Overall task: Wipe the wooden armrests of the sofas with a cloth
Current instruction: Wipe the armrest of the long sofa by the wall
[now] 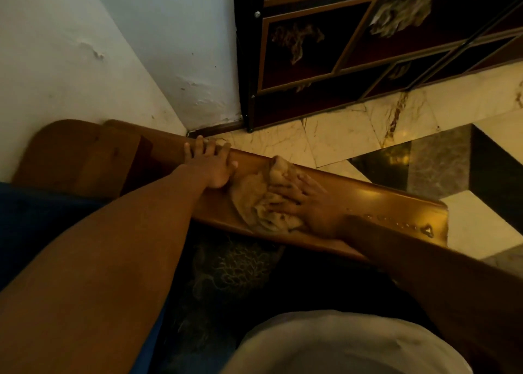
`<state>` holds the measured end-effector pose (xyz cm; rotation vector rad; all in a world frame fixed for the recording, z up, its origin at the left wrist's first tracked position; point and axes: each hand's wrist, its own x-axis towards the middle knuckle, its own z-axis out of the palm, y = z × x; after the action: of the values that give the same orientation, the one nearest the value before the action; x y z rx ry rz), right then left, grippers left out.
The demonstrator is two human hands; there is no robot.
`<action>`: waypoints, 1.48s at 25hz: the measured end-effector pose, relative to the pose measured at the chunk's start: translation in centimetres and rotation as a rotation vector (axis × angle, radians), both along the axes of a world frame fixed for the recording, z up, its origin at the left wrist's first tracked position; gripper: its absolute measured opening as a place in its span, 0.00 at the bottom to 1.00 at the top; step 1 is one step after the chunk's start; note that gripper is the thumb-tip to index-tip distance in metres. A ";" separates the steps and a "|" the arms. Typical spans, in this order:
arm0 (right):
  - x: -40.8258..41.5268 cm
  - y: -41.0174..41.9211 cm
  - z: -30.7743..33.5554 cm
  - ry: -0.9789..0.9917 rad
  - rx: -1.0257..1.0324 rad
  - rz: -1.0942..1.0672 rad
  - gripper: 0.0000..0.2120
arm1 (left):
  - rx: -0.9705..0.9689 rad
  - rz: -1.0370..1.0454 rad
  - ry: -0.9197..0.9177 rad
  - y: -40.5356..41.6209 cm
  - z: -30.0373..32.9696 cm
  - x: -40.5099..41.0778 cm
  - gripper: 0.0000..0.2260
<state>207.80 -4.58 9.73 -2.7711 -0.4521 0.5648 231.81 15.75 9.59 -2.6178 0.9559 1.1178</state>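
A glossy wooden armrest [376,201] runs from the wall corner at the left toward the right. A crumpled beige cloth [254,198] lies on its middle. My right hand [308,204] presses flat on the cloth's right part, fingers spread and pointing left. My left hand [210,161] rests farther along the armrest, just left of the cloth, with its fingers hooked over the far edge and nothing in it. The sofa's dark patterned seat [240,266] shows below the armrest.
A white wall [85,48] meets the armrest's left end. A dark wooden cabinet [353,48] stands on the marble floor [339,136] beyond the armrest. A blue fabric [34,218] lies at the left. Pale clothing [339,345] fills the bottom.
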 end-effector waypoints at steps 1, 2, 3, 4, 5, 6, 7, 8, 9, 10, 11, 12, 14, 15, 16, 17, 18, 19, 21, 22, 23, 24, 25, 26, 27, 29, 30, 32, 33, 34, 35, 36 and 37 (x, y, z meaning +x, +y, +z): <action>0.1 -2.1 0.2 0.033 0.017 0.011 0.33 | 0.012 -0.008 -0.011 -0.1 -0.1 -0.1 0.37; 1.0 -3.4 0.3 0.068 0.011 -0.081 0.35 | 0.026 -0.020 -0.028 -0.1 -0.2 -0.2 0.41; 2.3 -3.5 0.2 0.097 -0.002 -0.265 0.38 | 0.035 -0.035 -0.044 -0.2 -0.3 -0.2 0.44; 3.9 -2.6 -0.1 0.125 -0.020 -0.498 0.40 | 0.040 -0.043 -0.051 -0.3 -0.3 -0.2 0.45; 5.9 -1.1 -0.5 0.146 -0.045 -0.703 0.40 | 0.039 -0.039 -0.047 -0.3 -0.3 -0.1 0.45; 7.5 1.0 -0.7 0.161 -0.065 -0.833 0.39 | 0.035 -0.031 -0.037 -0.4 -0.3 -0.1 0.44; 8.4 3.0 -0.9 0.140 -0.067 -0.884 0.37 | 0.030 -0.021 -0.034 -0.4 -0.4 -0.1 0.44; 8.4 4.8 -1.1 0.089 -0.065 -0.880 0.36 | 0.023 -0.013 -0.038 -0.3 -0.4 -0.1 0.43; 7.5 6.2 -1.1 0.028 -0.051 -0.843 0.34 | 0.014 -0.010 -0.038 -0.2 -0.5 0.0 0.42; 5.9 7.2 -1.0 -0.029 -0.037 -0.783 0.33 | 0.004 -0.010 -0.032 -0.2 -0.5 0.1 0.40; 3.5 7.9 -1.1 -0.080 -0.032 -0.713 0.33 | 0.000 -0.017 -0.029 -0.1 -0.6 0.2 0.39; 1.0 8.3 -1.1 -0.107 -0.029 -0.632 0.33 | 0.004 -0.026 -0.029 -0.1 -0.6 0.3 0.38; -3.2 7.3 -1.2 -0.104 -0.057 -0.390 0.32 | 0.012 -0.032 -0.031 0.0 -0.7 0.5 0.39; -4.4 5.4 -1.1 -0.085 -0.078 -0.250 0.33 | 0.014 -0.034 -0.034 -0.1 -0.7 0.5 0.40; -5.0 3.1 -1.0 -0.043 -0.088 -0.130 0.34 | 0.022 -0.040 -0.042 0.0 -0.7 0.5 0.42; -5.0 0.9 -0.7 0.009 -0.088 -0.074 0.36 | 0.028 -0.047 -0.055 -0.1 -0.6 0.4 0.44; -4.2 -1.0 -0.5 0.055 -0.089 -0.092 0.38 | 0.032 -0.051 -0.072 -0.2 -0.5 0.4 0.44; -2.9 -2.3 -0.3 0.073 -0.098 -0.165 0.39 | 0.036 -0.049 -0.085 -0.3 -0.3 0.2 0.44; 0.5 -2.9 -0.4 0.079 -0.101 -0.449 0.38 | 0.041 -0.037 -0.102 -0.6 0.4 -0.2 0.43; 2.5 -2.9 -0.3 0.097 -0.065 -0.604 0.37 | 0.045 -0.033 -0.105 -0.8 0.8 -0.5 0.43; 4.3 -3.1 -0.3 0.136 -0.002 -0.737 0.36 | 0.054 -0.027 -0.098 -0.9 1.3 -0.9 0.42; 5.6 -3.7 -0.4 0.200 0.064 -0.835 0.35 | 0.065 -0.018 -0.081 -1.0 1.7 -1.0 0.42; 6.1 -4.9 -0.6 0.270 0.118 -0.901 0.35 | 0.072 -0.010 -0.068 -1.3 2.1 -1.3 0.42; 6.0 -6.4 -0.7 0.329 0.153 -0.950 0.35 | 0.064 -0.004 -0.058 -1.7 2.4 -1.8 0.42; 5.3 -8.1 -0.8 0.368 0.153 -0.985 0.34 | 0.035 0.000 -0.052 -2.2 2.7 -2.5 0.41; 2.3 -9.9 -0.8 0.331 0.047 -1.023 0.31 | -0.047 -0.027 -0.038 -4.2 3.2 -5.1 0.39; 0.5 -9.7 -1.1 0.246 -0.027 -1.045 0.29 | -0.080 -0.064 -0.029 -5.5 3.1 -6.7 0.39; -2.4 -7.0 -1.6 0.055 -0.110 -1.032 0.30 | -0.084 -0.121 -0.005 -8.6 2.6 -10.2 0.36; -3.6 -4.8 -1.6 0.006 -0.120 -0.986 0.32 | -0.055 -0.132 0.001 -10.2 2.4 -11.6 0.35; -4.9 -2.4 -1.4 -0.014 -0.110 -0.914 0.33 | -0.008 -0.129 0.007 -11.4 2.3 -12.7 0.36; -6.5 -0.3 -1.3 -0.038 -0.091 -0.818 0.35 | 0.038 -0.116 0.015 -12.1 2.1 -13.3 0.37; -8.3 1.2 -1.4 -0.060 -0.058 -0.717 0.36 | 0.060 -0.108 0.027 -12.3 2.0 -13.4 0.39; -10.2 1.2 -1.4 -0.063 -0.040 -0.622 0.36 | 0.052 -0.108 0.041 -12.6 2.0 -13.4 0.39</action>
<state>197.57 -3.38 8.34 -2.7545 0.4090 0.3325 218.46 3.18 11.54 -2.4793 1.0477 1.1586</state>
